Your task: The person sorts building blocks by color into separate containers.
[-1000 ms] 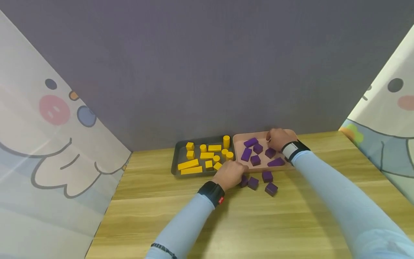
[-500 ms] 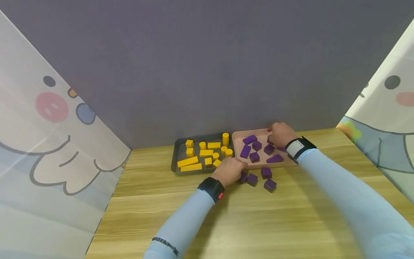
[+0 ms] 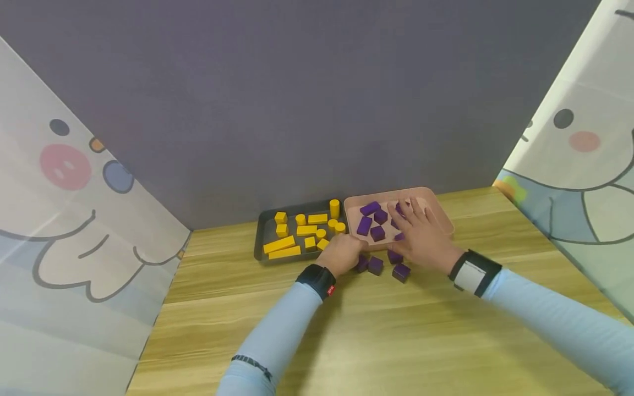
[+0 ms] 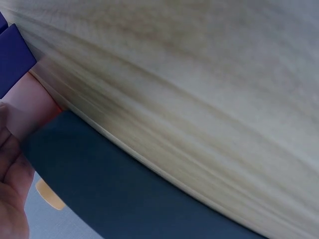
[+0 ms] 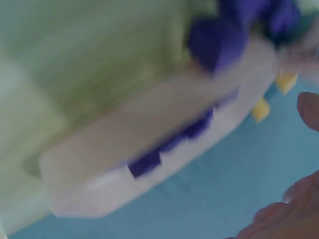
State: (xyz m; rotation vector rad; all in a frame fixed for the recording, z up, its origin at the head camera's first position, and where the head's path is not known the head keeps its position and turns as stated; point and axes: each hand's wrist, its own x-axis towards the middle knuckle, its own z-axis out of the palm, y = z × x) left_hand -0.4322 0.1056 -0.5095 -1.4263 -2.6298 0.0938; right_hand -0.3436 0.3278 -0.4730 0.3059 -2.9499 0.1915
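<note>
My left hand [image 3: 342, 254] grips the front left corner of the pink tray [image 3: 441, 217], its fingers curled at the rim. In the left wrist view part of that hand [image 4: 12, 184] lies against the tray's pink wall [image 4: 35, 107]. My right hand [image 3: 421, 234] is spread above the pink tray's right half, holding nothing and covering some purple blocks. Left of it, purple blocks [image 3: 378, 233] lie in the tray. Several purple cubes [image 3: 401, 273] rest on the table before it. The right wrist view is blurred; it shows the fingers [image 5: 294, 211] apart from the blocks.
A dark grey tray [image 3: 258, 242] with several yellow blocks [image 3: 282, 252] stands against the pink tray's left side. Behind both trays rises a grey wall [image 3: 297, 110]. The wooden table [image 3: 238, 319] extends toward the front, between printed side panels [image 3: 64, 231].
My right hand has let go of a purple block in the pink tray, spread its fingers and drawn back toward the front. The left hand stays at the tray corner; the head view shifts slightly.
</note>
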